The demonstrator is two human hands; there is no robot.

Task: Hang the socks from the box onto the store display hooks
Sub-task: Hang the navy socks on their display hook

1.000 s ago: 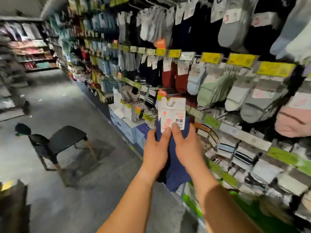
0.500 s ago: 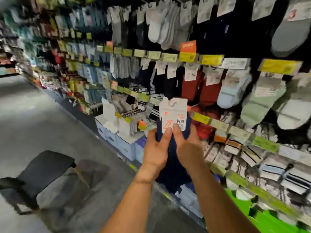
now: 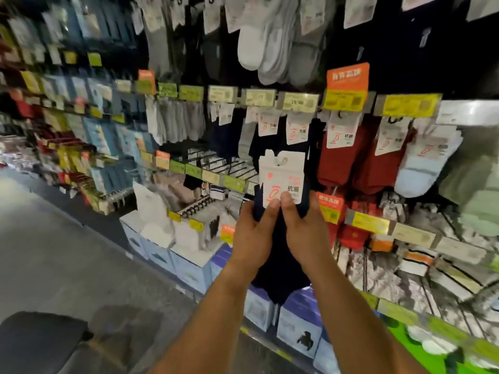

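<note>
I hold a navy sock pack (image 3: 280, 273) with a white card header (image 3: 282, 176) in front of the display wall. My left hand (image 3: 253, 238) grips its left side, thumb on the card's lower edge. My right hand (image 3: 305, 233) grips the right side, thumb beside the other. The card's hanging hole is at the top, level with a row of bare metal hooks (image 3: 229, 166) just left of it. Dark socks (image 3: 275, 136) with the same card hang directly behind and above.
Red socks (image 3: 340, 155) and pale blue socks (image 3: 424, 163) hang to the right. Yellow price tags (image 3: 299, 102) line the rails. Blue and white boxes (image 3: 189, 265) stand at the shelf foot. A black chair seat (image 3: 40, 338) sits at lower left on the grey floor.
The view has swung right and closer to the wall. Both hands keep the same hold on the pack, which has risen toward the hook row; the chair has slid to the frame's corner.
</note>
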